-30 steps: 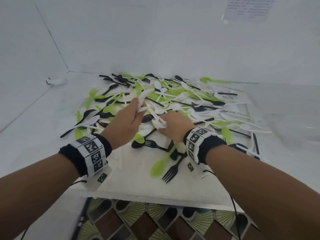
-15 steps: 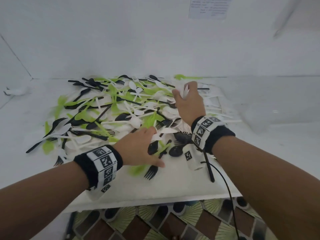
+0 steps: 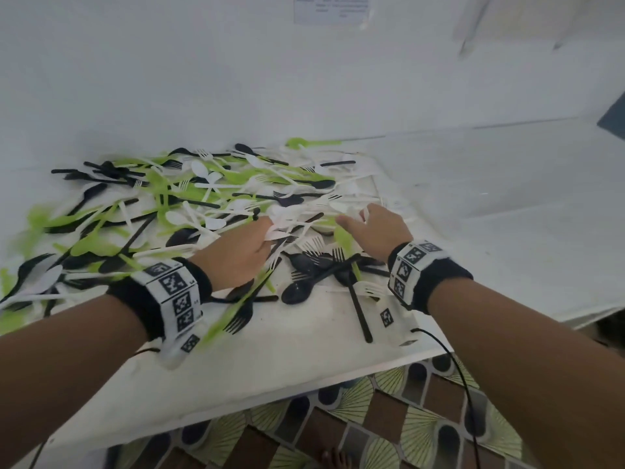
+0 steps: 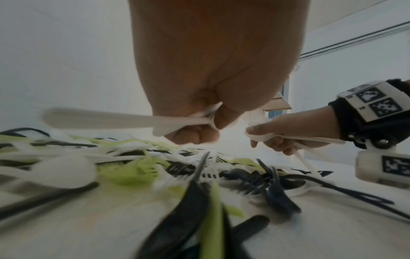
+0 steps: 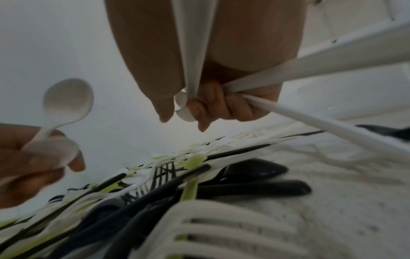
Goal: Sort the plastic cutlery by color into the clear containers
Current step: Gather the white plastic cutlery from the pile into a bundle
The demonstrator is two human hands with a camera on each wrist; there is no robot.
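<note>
Hands [image 3: 236,255] regrouped, smooth white cutlery [image 3: 280,231].

Under my arms runs a white bench [image 3: 304,350] set against a plain white wall [image 3: 203,79]. A printed paper notice [image 3: 331,8] is stuck high on that wall. Below the bench edge lies a patterned floor [image 3: 372,421] of brown, green and dark tiles.

A: Room check, what's behind?
B: White wall [image 3: 203,79] w/ a printed paper notice [image 3: 331,8] up top, text too blurry to read.
A: And below?
B: White table [image 3: 304,360], patterned floor [image 3: 389,428] w/ brown, green fan & dark shapes.
</note>
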